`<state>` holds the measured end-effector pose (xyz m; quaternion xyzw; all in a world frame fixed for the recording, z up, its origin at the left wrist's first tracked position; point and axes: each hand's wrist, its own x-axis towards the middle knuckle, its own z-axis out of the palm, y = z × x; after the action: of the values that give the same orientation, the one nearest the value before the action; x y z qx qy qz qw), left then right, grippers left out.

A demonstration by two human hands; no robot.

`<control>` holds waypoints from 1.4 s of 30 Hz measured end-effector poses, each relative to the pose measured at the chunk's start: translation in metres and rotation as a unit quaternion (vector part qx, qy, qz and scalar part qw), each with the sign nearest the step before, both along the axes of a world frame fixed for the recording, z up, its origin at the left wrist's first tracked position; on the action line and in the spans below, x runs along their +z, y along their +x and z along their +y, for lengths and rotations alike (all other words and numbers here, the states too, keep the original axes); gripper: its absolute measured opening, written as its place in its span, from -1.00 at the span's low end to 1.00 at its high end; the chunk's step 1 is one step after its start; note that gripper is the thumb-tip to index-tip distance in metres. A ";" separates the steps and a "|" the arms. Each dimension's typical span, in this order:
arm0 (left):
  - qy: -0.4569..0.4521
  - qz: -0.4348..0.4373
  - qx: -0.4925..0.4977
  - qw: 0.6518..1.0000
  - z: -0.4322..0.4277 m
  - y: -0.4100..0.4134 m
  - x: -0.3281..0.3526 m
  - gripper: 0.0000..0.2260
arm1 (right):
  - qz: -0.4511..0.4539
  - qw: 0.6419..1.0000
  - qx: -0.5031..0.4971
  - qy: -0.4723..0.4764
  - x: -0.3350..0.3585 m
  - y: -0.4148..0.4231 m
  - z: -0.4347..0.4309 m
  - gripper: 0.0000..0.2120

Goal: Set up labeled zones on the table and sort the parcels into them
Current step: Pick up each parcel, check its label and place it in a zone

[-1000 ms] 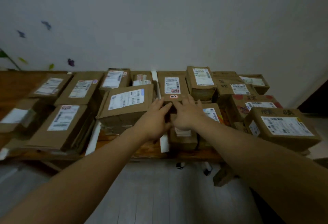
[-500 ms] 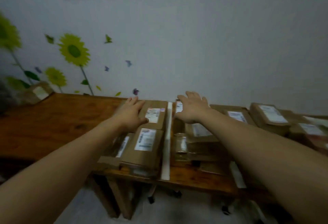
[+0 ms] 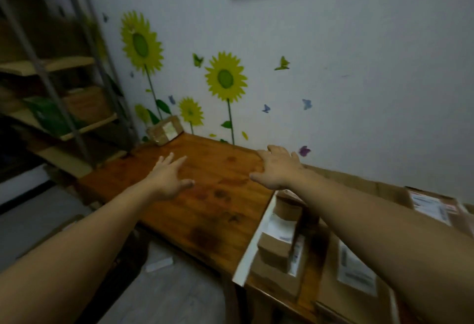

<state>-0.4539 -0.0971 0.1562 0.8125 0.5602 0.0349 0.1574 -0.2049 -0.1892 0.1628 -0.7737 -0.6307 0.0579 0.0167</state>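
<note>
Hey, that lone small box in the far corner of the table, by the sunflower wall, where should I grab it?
Come in from the bare table side: the wall backs the small box and the shelving crowds its left. It seems to sit skewed, one corner toward you, so reach over the top and clamp two opposite side faces.

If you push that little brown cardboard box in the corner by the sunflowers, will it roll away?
Probably not: the small brown cardboard box has flat sides, so it should slide, not roll, on the smooth wooden table. It looks stiff and, being small, likely light. Its low shape seems unlikely to tip.
</note>
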 end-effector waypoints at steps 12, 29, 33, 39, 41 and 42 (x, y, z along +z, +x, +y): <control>-0.025 -0.013 0.101 0.995 0.246 -0.106 -0.005 -0.34 | 0.029 0.998 0.050 -0.017 -0.012 -0.089 0.287 -0.25; -0.059 -0.046 -0.013 0.997 0.571 -0.165 -0.038 -0.32 | 0.097 0.991 -0.074 -0.046 -0.057 -0.198 0.557 -0.25; -0.079 -0.049 -0.021 0.995 0.625 -0.160 -0.057 -0.31 | 0.153 0.983 -0.091 -0.047 -0.071 -0.200 0.602 -0.24; -0.102 -0.053 -0.032 0.993 0.698 -0.132 -0.101 -0.26 | 0.226 0.969 -0.097 -0.031 -0.102 -0.194 0.672 -0.29; -0.097 -0.055 -0.039 0.993 0.721 -0.117 -0.117 -0.23 | 0.242 0.966 -0.093 -0.020 -0.117 -0.192 0.700 -0.32; -0.099 -0.062 -0.041 0.992 0.733 -0.109 -0.128 -0.22 | 0.255 0.962 -0.092 -0.020 -0.126 -0.191 0.713 -0.31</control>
<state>-0.5629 0.6360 0.0284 0.8114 0.5165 0.0230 0.2726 -0.3962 0.5241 0.0369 -0.7880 -0.5302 0.2647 0.1669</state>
